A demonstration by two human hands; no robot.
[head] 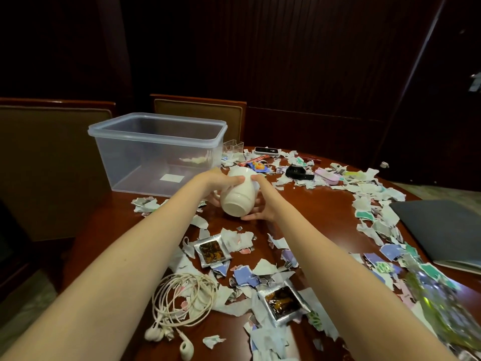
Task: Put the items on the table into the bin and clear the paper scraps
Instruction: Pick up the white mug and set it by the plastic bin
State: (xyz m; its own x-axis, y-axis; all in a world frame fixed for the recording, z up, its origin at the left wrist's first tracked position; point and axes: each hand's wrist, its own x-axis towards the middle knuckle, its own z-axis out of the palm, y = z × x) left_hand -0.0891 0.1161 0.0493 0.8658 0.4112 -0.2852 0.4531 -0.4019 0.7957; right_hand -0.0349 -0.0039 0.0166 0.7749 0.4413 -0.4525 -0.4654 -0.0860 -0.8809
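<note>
Nearest the camera, a tangled cord of white wired earphones [182, 300] is seen lying on the glossy reddish-brown wooden surface [320, 204], with its earbuds at the near edge. Just to its right a square silver foil sachet with dark contents [285, 302] is half buried among torn white, blue and green paper scraps [250, 276], and a second foil sachet of the same kind [212, 250] is found a little farther in. At the near right a blurred yellow-green transparent bottle [440, 303] is laid over more scraps, and beyond it a flat dark grey folder [447, 227] is set at the right edge. In the middle, a cream ceramic cup [238, 195] is held tipped on its side, base turned toward the camera; it is gripped by the left hand [221, 183], whose thumb is curled over its upper side, and cradled from below and from the right by the curled fingers of the right hand [260, 204]. Whether the cup is clear of the surface cannot be told. Just behind it the clear rectangular plastic bin [156, 152] is placed at the far left, lid off. To the bin's right, among scraps, a colourful wrapper [257, 165], a black object [298, 173] and a pink case [328, 176] are scattered. A wooden chair with a padded back [200, 113] is seen beyond.
</note>
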